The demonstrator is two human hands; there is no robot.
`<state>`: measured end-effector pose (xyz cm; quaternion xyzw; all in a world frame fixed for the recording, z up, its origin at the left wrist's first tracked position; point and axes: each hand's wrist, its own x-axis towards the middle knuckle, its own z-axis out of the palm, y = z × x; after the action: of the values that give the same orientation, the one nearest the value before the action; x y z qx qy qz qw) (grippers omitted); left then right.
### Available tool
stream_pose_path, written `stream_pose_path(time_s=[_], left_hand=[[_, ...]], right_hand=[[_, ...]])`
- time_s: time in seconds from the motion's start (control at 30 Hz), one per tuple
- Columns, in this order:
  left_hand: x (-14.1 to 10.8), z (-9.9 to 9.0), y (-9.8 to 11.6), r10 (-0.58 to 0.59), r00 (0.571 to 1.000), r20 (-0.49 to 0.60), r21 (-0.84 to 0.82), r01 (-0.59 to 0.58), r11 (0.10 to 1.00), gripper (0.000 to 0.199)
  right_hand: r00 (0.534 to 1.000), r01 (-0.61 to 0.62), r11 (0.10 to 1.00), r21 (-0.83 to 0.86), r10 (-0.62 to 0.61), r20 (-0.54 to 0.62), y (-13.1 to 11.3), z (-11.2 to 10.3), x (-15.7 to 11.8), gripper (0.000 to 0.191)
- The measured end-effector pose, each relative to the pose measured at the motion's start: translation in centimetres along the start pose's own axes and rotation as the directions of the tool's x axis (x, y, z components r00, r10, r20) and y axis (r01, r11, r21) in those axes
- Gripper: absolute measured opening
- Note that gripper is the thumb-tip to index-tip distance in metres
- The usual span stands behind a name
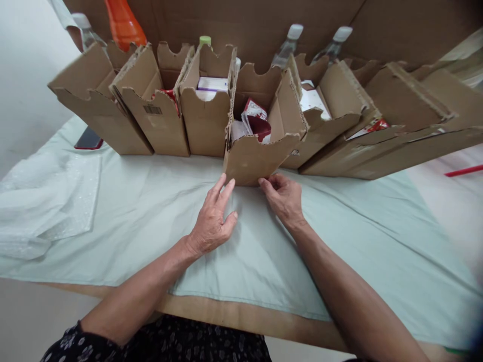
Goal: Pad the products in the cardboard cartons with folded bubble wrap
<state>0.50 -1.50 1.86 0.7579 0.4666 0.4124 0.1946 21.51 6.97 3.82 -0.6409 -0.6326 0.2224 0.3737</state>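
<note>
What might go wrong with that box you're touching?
The middle box sits forward of the row and both hands, left and right, touch its lower front edge. A push there might tip it back, spilling the red packet inside.

It might also knock the leaning box beside it, which already tilts.

The cloth is wrinkled, so sliding the box may bunch it up and catch.

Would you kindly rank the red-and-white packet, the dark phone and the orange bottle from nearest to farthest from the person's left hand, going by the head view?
From the left hand:
1. Red-and-white packet, in the carton just ahead.
2. Dark phone, on the cloth far left.
3. Orange bottle, behind the cartons, upper left.
</note>
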Motion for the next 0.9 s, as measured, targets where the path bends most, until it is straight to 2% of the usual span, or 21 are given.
stream_pose_path(time_s=[0.13,0.23,0.3,0.4,0.47,0.53,0.6,0.73,0.9], left_hand=[[0.0,0.3,-0.2,0.025,0.999,0.040,-0.013,-0.024,1.000,0.087],[0.1,0.3,-0.7,-0.004,0.999,0.040,-0.014,0.005,1.000,0.086],[0.1,0.3,-1.1,-0.043,0.999,0.028,-0.013,0.044,0.999,0.084],[0.1,0.4,-1.5,-0.087,0.996,-0.008,-0.015,0.087,0.996,0.082],[0.0,0.5,-1.5,-0.103,0.995,-0.018,-0.013,0.102,0.995,0.081],[0.0,0.5,-1.6,-0.116,0.993,-0.013,-0.004,0.116,0.993,0.080],[0.0,0.3,-1.6,-0.128,0.992,-0.009,0.009,0.128,0.992,0.079],[0.0,0.0,-1.7,-0.140,0.990,-0.013,0.022,0.140,0.990,0.075],[0.1,-0.1,-1.5,-0.163,0.987,-0.001,0.014,0.163,0.987,0.073]], right_hand=[[0.999,-0.007,1.000,-0.019,0.006,-0.052,-0.2,0.9,2.0,0.031],[0.999,0.018,1.000,-0.011,-0.018,-0.044,-1.4,1.7,2.0,0.032],[0.992,0.129,0.992,0.006,-0.129,0.015,-2.7,2.2,1.1,0.032],[0.921,0.351,0.934,0.071,-0.358,0.157,-4.6,2.8,0.0,0.027],[0.880,0.397,0.911,0.110,-0.412,0.235,-5.3,3.3,0.2,0.042],[0.873,0.387,0.916,0.104,-0.400,0.278,-5.6,3.9,0.9,0.057],[0.882,0.379,0.924,0.049,-0.377,0.283,-5.6,4.3,1.8,0.064],[0.905,0.371,0.926,-0.062,-0.346,0.248,-5.4,5.1,3.0,0.069],[0.904,0.382,0.922,-0.066,-0.358,0.234,-4.5,5.3,3.6,0.069]])
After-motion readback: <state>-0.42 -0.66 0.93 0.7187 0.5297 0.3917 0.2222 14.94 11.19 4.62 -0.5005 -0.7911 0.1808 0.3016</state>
